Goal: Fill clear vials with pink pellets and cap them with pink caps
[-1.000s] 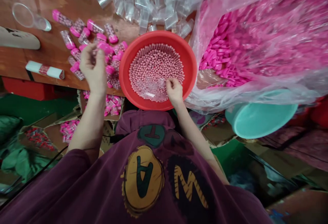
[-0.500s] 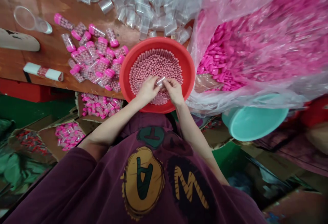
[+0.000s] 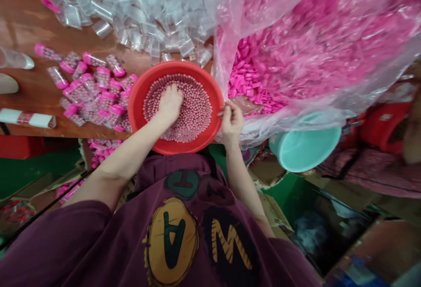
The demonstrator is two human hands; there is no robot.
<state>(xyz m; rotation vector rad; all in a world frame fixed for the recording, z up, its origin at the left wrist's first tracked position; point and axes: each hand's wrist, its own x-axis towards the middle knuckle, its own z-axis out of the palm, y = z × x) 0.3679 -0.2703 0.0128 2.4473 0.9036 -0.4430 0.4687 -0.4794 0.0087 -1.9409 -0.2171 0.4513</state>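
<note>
A red bowl (image 3: 216, 98) full of small pink beads (image 3: 195, 107) stands right before me. My left hand (image 3: 171, 103) is down in the beads, its fingers curled; whatever they hold is hidden under the hand. Just past the bowl's right rim is my right hand (image 3: 232, 120), thumb and fingers drawn together in a loose pinch. I cannot make out anything between them. A clear plastic piece (image 3: 187, 135) lies on the beads near the bowl's front. Pink caps (image 3: 245, 79) spill from a clear plastic bag (image 3: 226, 59) beside the right hand.
Empty clear tubes (image 3: 131, 11) are heaped behind the bowl. Pink-capped tubes filled with beads (image 3: 103, 79) lie to its left. A white-and-red roll (image 3: 28, 118) is at the far left. A teal tub (image 3: 309, 147) stands low on the right.
My hands have parted: both were together over the bowl at a small clear tube. The left has gone into the beads, the right out past the rim. The view has shifted right.
</note>
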